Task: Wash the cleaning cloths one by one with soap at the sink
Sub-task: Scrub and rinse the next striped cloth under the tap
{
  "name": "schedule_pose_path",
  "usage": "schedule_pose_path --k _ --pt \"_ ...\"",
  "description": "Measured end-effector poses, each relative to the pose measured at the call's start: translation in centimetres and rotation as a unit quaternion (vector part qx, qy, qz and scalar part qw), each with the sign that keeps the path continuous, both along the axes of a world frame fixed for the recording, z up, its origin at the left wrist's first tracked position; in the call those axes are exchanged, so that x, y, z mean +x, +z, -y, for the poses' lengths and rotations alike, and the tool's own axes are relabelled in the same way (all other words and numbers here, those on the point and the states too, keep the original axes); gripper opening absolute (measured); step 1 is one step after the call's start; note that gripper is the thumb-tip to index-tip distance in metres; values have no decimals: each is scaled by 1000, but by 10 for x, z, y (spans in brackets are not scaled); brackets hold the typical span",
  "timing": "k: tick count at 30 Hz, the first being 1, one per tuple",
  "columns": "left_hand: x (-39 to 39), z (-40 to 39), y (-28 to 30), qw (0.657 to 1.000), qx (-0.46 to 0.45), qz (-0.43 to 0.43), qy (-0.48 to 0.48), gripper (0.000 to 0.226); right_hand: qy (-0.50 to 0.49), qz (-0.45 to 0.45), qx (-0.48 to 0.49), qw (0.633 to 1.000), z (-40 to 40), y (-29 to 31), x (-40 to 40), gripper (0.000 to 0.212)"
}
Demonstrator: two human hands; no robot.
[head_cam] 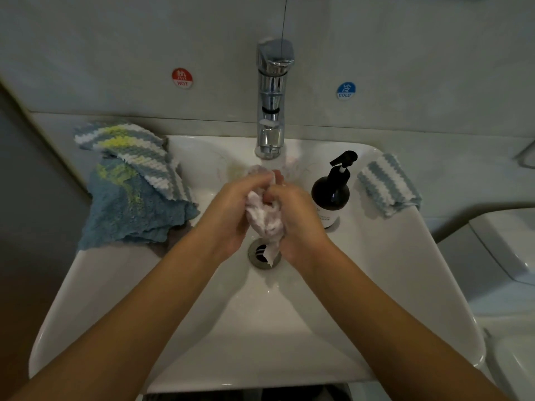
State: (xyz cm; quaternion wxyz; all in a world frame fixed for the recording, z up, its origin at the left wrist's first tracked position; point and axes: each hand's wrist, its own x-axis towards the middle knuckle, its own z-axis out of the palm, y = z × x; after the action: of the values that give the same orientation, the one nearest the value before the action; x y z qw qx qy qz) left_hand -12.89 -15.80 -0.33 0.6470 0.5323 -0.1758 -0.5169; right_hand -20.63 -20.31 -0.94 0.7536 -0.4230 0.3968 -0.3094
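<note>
A bunched, wet pale pink cloth (265, 218) is squeezed between both hands over the white sink (376, 273), below the chrome tap (272, 96). My left hand (231, 209) grips its left side and my right hand (298, 218) grips its right side. A tail of the cloth hangs down over the drain (259, 253). A dark soap pump bottle (333, 192) stands on the sink's right rim, just right of my right hand. A pile of blue, yellow and white cloths (133, 192) lies on the left rim. One folded blue-and-white striped cloth (388, 183) lies on the right rim.
Red HOT (182, 78) and blue COLD (346, 90) stickers are on the wall either side of the tap. A white toilet (503, 256) stands to the right of the sink. A wall ledge runs behind the basin.
</note>
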Motion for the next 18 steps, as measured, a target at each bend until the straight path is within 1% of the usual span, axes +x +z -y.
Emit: schedule_pose_path --k 1,2,3,5,6,9,10,11,14,16,18 --pt "-5 0 -2 999 3 27 18 27 -20 14 23 999 1 -2 1 36" --pt "-10 1 -3 998 5 40 42 24 -36 26 44 998 0 -3 2 42" --pt "-15 1 -3 997 4 36 70 23 -44 34 58 997 -1 -4 3 46" --pt "-17 2 -3 992 -22 -7 125 26 -42 51 66 996 -3 -5 4 50" --pt "-16 3 -2 988 -39 -23 148 27 -41 56 63 996 -6 -5 5 49" --pt "-7 5 1 967 -74 -86 227 26 -30 68 32 997 -21 -8 10 29" --pt "-4 4 1 960 -83 -104 247 23 -23 63 13 998 -27 -9 12 26" --pt "-3 3 1 956 -92 -105 257 23 -16 53 -11 998 -34 -10 14 28" --pt "-6 1 1 958 -107 -25 265 31 -24 25 -93 995 -46 -12 19 44" --pt "-12 1 2 958 -120 2 259 33 -51 22 -118 991 -44 -13 18 38" --pt "-19 1 2 962 -114 14 249 24 -86 18 -127 988 -38 -11 15 32"
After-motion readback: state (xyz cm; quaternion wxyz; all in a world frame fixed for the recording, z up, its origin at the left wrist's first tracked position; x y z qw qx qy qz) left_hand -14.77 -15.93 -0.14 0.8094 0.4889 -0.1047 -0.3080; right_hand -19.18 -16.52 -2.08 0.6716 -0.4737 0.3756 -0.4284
